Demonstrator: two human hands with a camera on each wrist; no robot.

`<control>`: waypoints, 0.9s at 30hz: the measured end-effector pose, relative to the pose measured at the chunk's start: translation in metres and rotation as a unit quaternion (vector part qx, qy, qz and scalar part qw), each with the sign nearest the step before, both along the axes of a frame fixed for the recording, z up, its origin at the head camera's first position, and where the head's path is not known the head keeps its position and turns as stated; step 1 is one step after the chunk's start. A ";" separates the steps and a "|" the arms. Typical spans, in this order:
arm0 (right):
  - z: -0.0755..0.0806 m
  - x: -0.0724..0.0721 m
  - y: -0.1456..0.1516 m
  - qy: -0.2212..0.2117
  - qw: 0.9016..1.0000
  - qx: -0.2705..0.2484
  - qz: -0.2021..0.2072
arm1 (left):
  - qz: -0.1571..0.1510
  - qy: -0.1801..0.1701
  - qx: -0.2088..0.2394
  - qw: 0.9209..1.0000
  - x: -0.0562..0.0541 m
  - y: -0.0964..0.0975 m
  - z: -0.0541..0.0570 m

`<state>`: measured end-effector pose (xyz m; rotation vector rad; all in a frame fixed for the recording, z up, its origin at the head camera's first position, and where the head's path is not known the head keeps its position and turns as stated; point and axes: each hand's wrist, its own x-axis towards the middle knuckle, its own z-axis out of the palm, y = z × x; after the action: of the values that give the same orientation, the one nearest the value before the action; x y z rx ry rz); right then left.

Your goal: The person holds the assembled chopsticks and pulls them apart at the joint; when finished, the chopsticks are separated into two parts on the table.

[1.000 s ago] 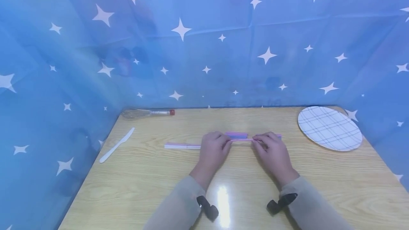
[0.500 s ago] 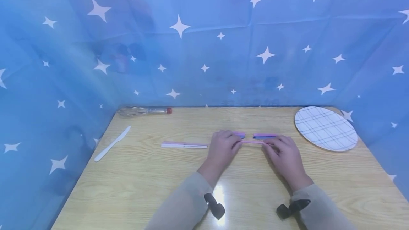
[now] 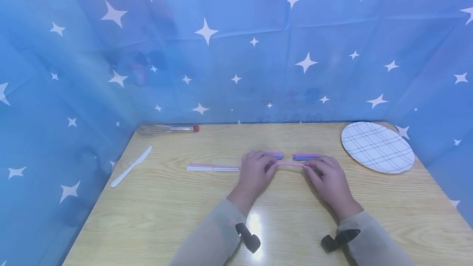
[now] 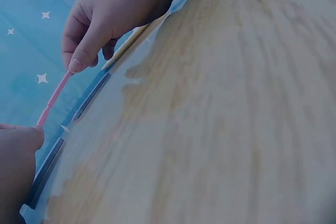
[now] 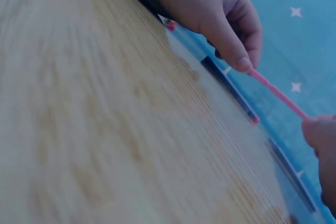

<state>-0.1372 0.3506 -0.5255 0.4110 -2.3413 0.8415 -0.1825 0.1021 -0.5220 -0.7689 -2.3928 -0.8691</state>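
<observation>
My left hand (image 3: 256, 172) and my right hand (image 3: 329, 180) pinch a thin pink jointed stick (image 3: 290, 163) by its two ends, holding it level between them. In the left wrist view a narrower step marks the pink stick (image 4: 51, 99) near its middle. Just behind it lie two small bundles of pink and dark blue sticks, a left bundle (image 3: 275, 155) partly covered by my left hand and a right bundle (image 3: 304, 157) by my right hand. To the left a set of white and pink sticks (image 3: 213, 168) lies beside my left hand.
A whisk (image 3: 168, 129) with a red handle end lies at the back left edge. A white knife (image 3: 131, 167) lies slanted on the left. At the back right is a white plate (image 3: 377, 147) with a checked pattern. A blue star-printed curtain (image 3: 236, 44) hangs behind the wooden table (image 3: 162, 216).
Both hands have moved a little to the right with the pink stick, uncovering more of the right bundle and the end of the white and pink set. In the last half second they hold nearly still.
</observation>
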 end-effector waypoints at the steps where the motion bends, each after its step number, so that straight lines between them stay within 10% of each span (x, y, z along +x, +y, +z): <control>1: 0.000 0.000 0.000 -0.001 1.000 0.002 0.002 | -0.002 -0.003 -0.001 1.000 0.000 0.000 0.000; 27: 0.001 -0.003 0.009 -0.038 0.999 0.022 -0.014 | 0.036 -0.014 -0.067 0.997 0.000 -0.001 0.000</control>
<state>-0.1397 0.3594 -0.5241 0.3694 -2.4328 0.8063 -0.1824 0.1013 -0.5217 -0.7197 -2.5074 -0.6993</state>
